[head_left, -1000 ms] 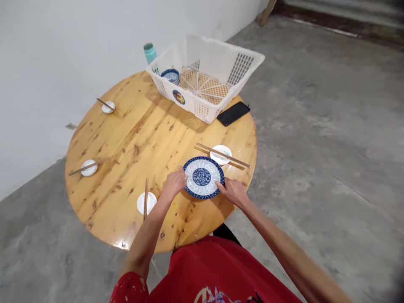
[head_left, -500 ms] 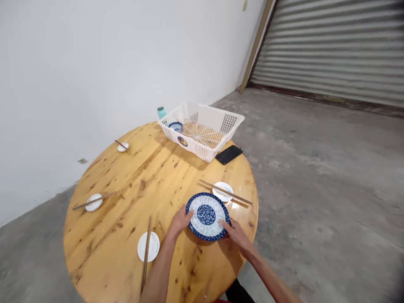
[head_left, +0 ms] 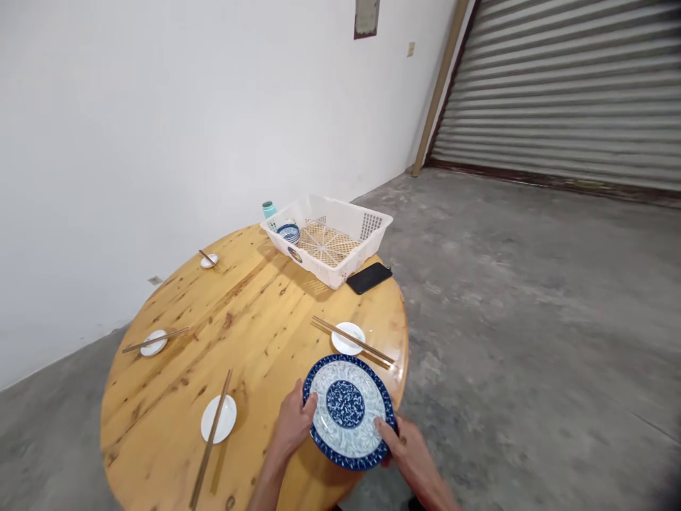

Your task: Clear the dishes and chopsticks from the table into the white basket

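Between my hands is a blue-and-white patterned plate (head_left: 345,404), held above the near right edge of the round wooden table (head_left: 255,333). My left hand (head_left: 296,419) grips its left rim, thumb on top. On the right rim my right hand (head_left: 404,443) is closed, its thumb lying over the plate's face and the other fingers hidden beneath. Just beyond the plate sits a small white saucer (head_left: 348,343) with a pair of chopsticks (head_left: 372,349) across it. Another white saucer (head_left: 226,419) with chopsticks (head_left: 210,447) lies left of my left hand.
A white plastic basket (head_left: 340,273) at the table's far side holds a stack of blue-and-white bowls (head_left: 288,233). Beside it are a black phone (head_left: 369,278) and a turquoise jar (head_left: 269,209). Two more saucers with chopsticks lie along the left. A white wall stands behind.
The plate, in both hands, has come nearer to me and looks larger. My view has shifted, so the table and basket appear further left and the basket lower.
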`<move>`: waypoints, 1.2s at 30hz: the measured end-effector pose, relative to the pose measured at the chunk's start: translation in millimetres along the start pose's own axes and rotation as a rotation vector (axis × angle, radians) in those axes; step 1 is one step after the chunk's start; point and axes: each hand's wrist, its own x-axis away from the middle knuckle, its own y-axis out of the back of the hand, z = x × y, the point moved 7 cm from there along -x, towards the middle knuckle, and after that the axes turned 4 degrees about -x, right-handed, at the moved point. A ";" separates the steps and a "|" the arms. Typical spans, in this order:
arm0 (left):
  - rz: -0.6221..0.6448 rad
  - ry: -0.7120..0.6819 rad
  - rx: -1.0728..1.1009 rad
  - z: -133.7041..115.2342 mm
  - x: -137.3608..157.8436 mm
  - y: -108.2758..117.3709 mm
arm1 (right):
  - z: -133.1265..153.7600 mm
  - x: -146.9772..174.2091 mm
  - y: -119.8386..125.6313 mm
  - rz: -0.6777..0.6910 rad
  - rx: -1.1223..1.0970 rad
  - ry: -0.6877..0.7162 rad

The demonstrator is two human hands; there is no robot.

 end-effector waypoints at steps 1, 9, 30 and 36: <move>-0.011 -0.019 0.036 -17.2 8.6 -8.8 | 2.1 7.3 17.4 0.031 0.000 -0.014; -0.057 -0.105 0.213 -165.1 54.0 -106.9 | 33.9 51.9 208.2 -0.153 0.170 0.048; -0.227 0.077 0.147 -261.7 -53.4 -51.5 | 165.7 -121.6 271.1 0.033 0.315 0.158; -0.380 0.105 0.169 -274.5 -92.0 12.9 | 225.0 -203.8 241.1 0.157 0.293 0.164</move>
